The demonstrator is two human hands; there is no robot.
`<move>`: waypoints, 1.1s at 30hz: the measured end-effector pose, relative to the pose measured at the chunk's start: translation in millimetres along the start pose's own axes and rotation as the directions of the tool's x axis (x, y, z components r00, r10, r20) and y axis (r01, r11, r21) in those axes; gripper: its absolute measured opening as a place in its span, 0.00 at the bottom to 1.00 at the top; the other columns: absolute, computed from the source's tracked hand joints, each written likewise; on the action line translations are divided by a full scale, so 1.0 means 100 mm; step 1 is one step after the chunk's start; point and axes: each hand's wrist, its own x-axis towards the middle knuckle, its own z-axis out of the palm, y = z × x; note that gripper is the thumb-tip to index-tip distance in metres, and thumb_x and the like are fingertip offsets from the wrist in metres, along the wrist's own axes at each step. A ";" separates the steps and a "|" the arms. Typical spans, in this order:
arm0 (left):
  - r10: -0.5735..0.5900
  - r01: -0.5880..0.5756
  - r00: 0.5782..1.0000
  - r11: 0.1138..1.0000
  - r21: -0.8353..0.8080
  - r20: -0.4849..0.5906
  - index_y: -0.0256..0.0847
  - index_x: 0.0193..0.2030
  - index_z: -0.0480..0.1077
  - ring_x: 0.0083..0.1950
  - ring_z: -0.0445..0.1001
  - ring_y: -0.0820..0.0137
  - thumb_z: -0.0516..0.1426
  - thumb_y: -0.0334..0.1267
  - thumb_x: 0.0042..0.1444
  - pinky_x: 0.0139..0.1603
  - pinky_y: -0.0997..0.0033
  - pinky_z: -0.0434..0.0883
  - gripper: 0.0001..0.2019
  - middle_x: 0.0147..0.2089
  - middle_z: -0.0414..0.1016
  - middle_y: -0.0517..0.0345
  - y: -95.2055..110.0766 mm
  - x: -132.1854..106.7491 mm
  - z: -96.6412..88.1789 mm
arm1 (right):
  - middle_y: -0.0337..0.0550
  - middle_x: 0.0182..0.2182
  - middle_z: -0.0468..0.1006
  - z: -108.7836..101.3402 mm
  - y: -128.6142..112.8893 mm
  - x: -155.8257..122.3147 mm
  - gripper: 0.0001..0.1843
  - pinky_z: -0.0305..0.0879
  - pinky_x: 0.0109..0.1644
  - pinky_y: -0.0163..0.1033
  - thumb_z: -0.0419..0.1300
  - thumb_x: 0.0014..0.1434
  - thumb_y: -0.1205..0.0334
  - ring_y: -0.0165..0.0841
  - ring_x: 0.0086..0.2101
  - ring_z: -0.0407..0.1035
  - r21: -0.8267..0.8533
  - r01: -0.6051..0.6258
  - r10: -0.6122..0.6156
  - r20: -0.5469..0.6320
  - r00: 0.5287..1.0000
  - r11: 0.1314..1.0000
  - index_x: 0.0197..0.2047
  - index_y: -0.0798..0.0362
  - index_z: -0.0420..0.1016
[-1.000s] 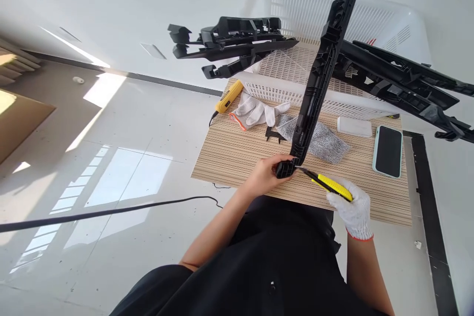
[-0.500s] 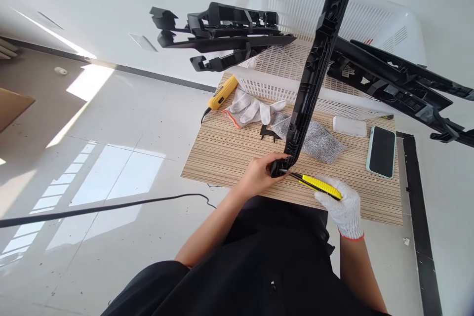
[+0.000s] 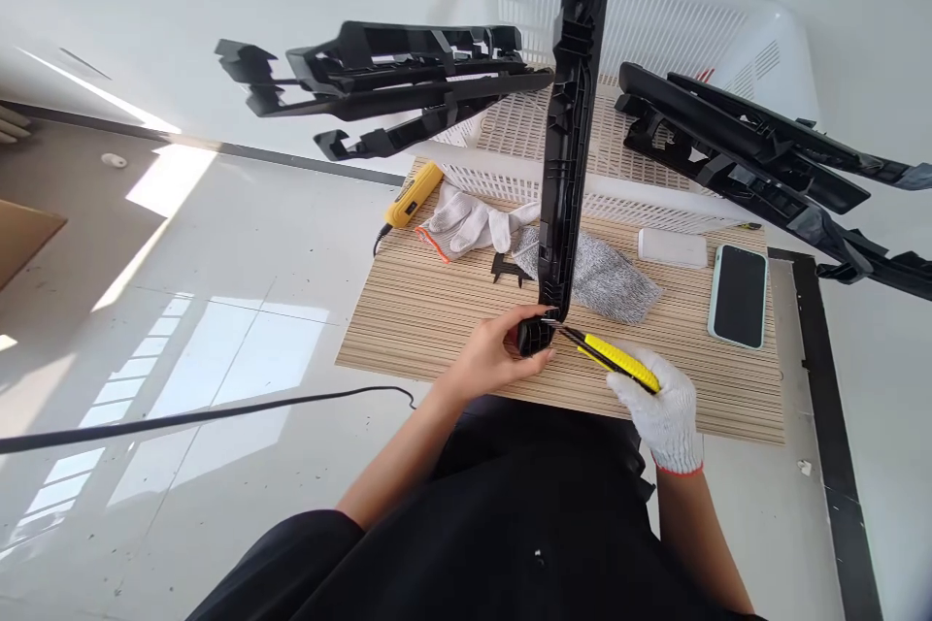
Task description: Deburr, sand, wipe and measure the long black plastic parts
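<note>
A long black plastic trim piece rises from the near part of the table and runs out past the top of the view. My bare left hand is closed around its near end, thumb and fingers on either side. In my gloved right hand is a yellow and black utility knife. The knife's tip meets the trim piece close to my left fingers; whether it is cutting into the plastic I cannot tell.
A white plastic basket stands behind, with several black trim pieces jutting left and right. On the striped table lie a yellow tool, a white glove, grey cloth, calipers, a white box and a phone.
The trim piece has swung more upright, its far end moving left. Both hands have shifted slightly left in view, and the knife tip sits a little higher on the piece.
</note>
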 end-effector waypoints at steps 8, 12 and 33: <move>0.012 -0.014 0.998 0.999 -0.035 -0.058 0.41 0.56 0.73 0.44 0.83 0.65 0.66 0.42 0.56 0.45 0.70 0.78 0.22 0.45 0.84 0.52 -0.01 -0.02 -0.01 | 0.42 0.34 0.83 -0.01 -0.04 0.00 0.18 0.73 0.33 0.38 0.68 0.55 0.55 0.34 0.29 0.75 -0.099 0.060 -0.057 0.027 0.998 0.993 0.49 0.48 0.83; 0.035 -0.033 0.996 0.999 0.026 -0.078 0.40 0.54 0.73 0.41 0.82 0.67 0.66 0.42 0.56 0.42 0.72 0.77 0.20 0.43 0.83 0.53 0.01 -0.02 -0.03 | 0.41 0.30 0.82 -0.01 -0.04 -0.01 0.18 0.72 0.28 0.38 0.68 0.55 0.54 0.34 0.25 0.72 -0.096 0.094 -0.094 0.010 0.996 0.991 0.48 0.48 0.83; 0.066 -0.045 0.988 0.988 0.146 -0.142 0.41 0.51 0.71 0.44 0.82 0.68 0.64 0.40 0.58 0.46 0.72 0.77 0.16 0.44 0.82 0.55 0.05 0.03 -0.02 | 0.38 0.34 0.84 0.03 -0.11 0.00 0.16 0.73 0.32 0.35 0.66 0.58 0.56 0.32 0.29 0.76 -0.105 0.141 -0.147 -0.054 0.988 0.984 0.51 0.45 0.82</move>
